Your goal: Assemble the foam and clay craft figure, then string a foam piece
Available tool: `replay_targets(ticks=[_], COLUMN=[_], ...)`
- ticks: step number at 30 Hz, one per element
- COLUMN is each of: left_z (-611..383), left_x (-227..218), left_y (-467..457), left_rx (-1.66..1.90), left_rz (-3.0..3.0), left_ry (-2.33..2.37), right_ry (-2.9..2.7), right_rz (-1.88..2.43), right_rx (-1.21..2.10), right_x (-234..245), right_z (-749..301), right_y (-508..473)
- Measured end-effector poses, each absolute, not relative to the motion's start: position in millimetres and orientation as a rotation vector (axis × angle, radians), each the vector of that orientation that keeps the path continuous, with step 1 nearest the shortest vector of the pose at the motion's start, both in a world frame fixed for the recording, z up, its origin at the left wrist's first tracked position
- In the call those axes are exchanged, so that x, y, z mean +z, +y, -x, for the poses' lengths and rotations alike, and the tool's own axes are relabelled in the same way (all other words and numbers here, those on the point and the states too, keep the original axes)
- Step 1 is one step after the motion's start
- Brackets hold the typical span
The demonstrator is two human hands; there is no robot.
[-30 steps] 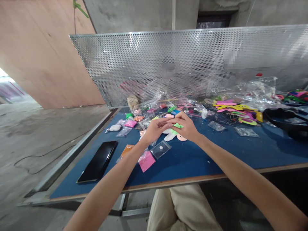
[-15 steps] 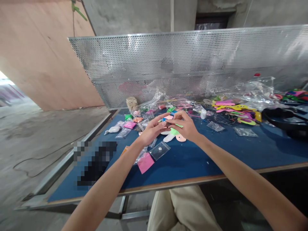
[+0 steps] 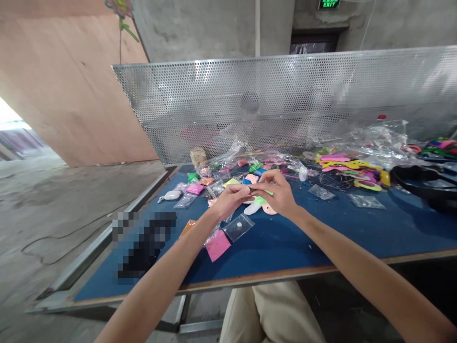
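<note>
My left hand (image 3: 230, 200) and my right hand (image 3: 278, 193) meet above the blue table (image 3: 321, 233), fingertips pinched together on a small thin piece I cannot make out. Just beneath them lie white, green and pale pink foam cut-outs (image 3: 262, 206). A small clear bag with a white dot (image 3: 238, 226) and a pink packet (image 3: 217, 245) lie below my left wrist. More small bags of coloured bits (image 3: 200, 183) are scattered left of my hands.
A perforated metal screen (image 3: 285, 100) stands along the table's far edge. Clear plastic bags and coloured foam shapes (image 3: 350, 164) pile up at the back right, beside a black tray (image 3: 424, 178). A blurred dark object (image 3: 146, 243) and a white earbud case (image 3: 172, 195) lie at the left.
My left fingers have curled from stretched out into a pinch against my right fingertips. The view has tilted slightly; both hands stay over the same spot.
</note>
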State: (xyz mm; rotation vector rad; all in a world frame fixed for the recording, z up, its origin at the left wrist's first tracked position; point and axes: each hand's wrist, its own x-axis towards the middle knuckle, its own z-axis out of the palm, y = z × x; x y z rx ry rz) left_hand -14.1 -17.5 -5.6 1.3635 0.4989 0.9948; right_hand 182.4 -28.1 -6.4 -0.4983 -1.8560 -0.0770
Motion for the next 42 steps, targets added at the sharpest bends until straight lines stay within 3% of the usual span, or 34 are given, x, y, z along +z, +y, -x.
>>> replay_targets(ticks=[18,42], left_z=[16.0,12.1], left_x=[2.6,4.5], left_y=[-19.2,-26.4], left_rx=[1.092,1.146], left_rz=[-1.559,-1.693], left_ry=[0.717,0.737], right_ry=[-1.951,-1.858], right_rz=[0.575,0.565], right_rx=[-0.445,-0.408], right_x=[-2.3,-4.8], right_z=[-187.8,-184.4], right_y=[-24.4,-22.1])
